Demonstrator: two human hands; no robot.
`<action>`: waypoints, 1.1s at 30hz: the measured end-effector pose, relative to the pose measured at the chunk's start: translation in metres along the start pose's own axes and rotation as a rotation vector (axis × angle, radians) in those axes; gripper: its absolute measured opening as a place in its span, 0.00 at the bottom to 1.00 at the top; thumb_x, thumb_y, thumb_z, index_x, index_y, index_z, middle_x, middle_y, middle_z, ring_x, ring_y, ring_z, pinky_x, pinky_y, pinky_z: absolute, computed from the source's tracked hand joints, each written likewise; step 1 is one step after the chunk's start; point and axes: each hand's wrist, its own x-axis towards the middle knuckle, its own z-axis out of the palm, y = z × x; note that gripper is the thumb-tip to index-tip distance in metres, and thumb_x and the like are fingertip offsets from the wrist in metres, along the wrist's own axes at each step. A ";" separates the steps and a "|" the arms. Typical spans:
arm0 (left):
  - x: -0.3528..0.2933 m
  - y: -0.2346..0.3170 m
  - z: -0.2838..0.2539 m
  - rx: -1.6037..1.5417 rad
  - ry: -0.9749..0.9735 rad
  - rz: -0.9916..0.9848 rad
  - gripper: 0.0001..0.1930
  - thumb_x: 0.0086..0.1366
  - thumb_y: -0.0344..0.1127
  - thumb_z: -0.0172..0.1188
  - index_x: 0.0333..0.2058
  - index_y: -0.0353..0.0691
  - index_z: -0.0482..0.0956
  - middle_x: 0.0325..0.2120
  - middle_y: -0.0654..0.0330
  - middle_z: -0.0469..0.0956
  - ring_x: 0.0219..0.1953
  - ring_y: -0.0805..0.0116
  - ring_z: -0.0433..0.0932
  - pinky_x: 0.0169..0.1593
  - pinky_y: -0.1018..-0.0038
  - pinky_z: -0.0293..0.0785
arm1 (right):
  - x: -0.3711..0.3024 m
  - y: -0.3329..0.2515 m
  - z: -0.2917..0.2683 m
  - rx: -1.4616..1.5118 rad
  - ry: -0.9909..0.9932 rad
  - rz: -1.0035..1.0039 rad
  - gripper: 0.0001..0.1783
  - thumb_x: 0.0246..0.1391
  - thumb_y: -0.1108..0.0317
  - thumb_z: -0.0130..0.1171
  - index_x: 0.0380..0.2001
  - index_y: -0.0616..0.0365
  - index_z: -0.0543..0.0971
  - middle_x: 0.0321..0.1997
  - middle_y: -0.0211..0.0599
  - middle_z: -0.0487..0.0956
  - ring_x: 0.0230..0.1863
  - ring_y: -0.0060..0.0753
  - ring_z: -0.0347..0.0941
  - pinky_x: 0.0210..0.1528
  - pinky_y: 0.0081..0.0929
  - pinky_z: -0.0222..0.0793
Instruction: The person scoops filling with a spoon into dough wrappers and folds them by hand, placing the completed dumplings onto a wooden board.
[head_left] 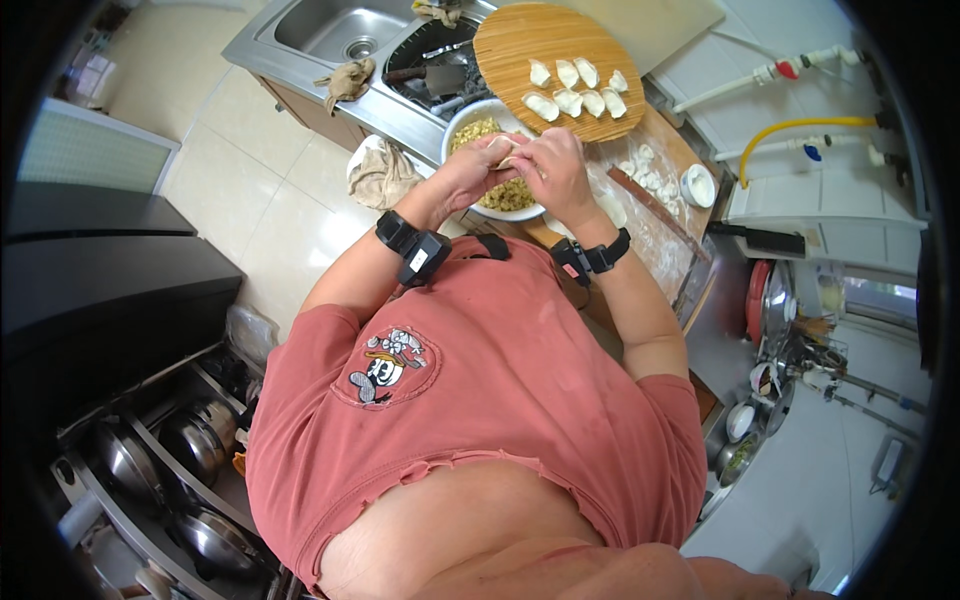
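Over a white bowl [447,146] of chopped yellow-green filling [508,196], my two hands meet around a pale dumpling [504,148]. Its wrapper edge shows between the fingers, but most of it is hidden by them. My left hand [472,172] cups it from the left with bent fingers. From the right, my right hand [556,170] pinches the dough edge. Just beyond, a round wooden board [530,38] carries several folded dumplings [568,101] in two rows.
Right of the bowl, a floured work board [655,245] holds small dough pieces [650,172], a rolling pin [650,208] and a small white bowl [698,186]. A dark-bladed knife [765,240] lies farther right. Cloths [383,178] and a sink [340,28] are at left.
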 end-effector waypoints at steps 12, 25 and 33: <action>-0.003 0.002 0.000 0.413 -0.206 0.268 0.24 0.57 0.26 0.55 0.53 0.34 0.62 0.48 0.58 0.68 0.47 0.73 0.69 0.53 0.77 0.67 | 0.005 -0.005 -0.003 0.067 0.101 0.223 0.08 0.41 0.68 0.61 0.29 0.55 0.76 0.33 0.34 0.73 0.39 0.40 0.65 0.43 0.33 0.60; -0.004 0.001 0.001 0.377 -0.161 0.319 0.22 0.59 0.27 0.57 0.52 0.35 0.64 0.42 0.59 0.73 0.41 0.73 0.75 0.46 0.78 0.72 | 0.006 0.003 -0.003 0.136 0.150 0.168 0.02 0.43 0.74 0.57 0.24 0.57 0.76 0.27 0.35 0.75 0.33 0.40 0.67 0.37 0.33 0.64; 0.002 0.013 0.004 0.191 -0.043 0.329 0.20 0.61 0.32 0.56 0.51 0.35 0.66 0.43 0.61 0.73 0.43 0.72 0.74 0.45 0.77 0.72 | 0.018 0.008 -0.009 0.034 0.151 0.147 0.22 0.48 0.59 0.60 0.43 0.63 0.74 0.38 0.42 0.75 0.39 0.44 0.70 0.43 0.34 0.66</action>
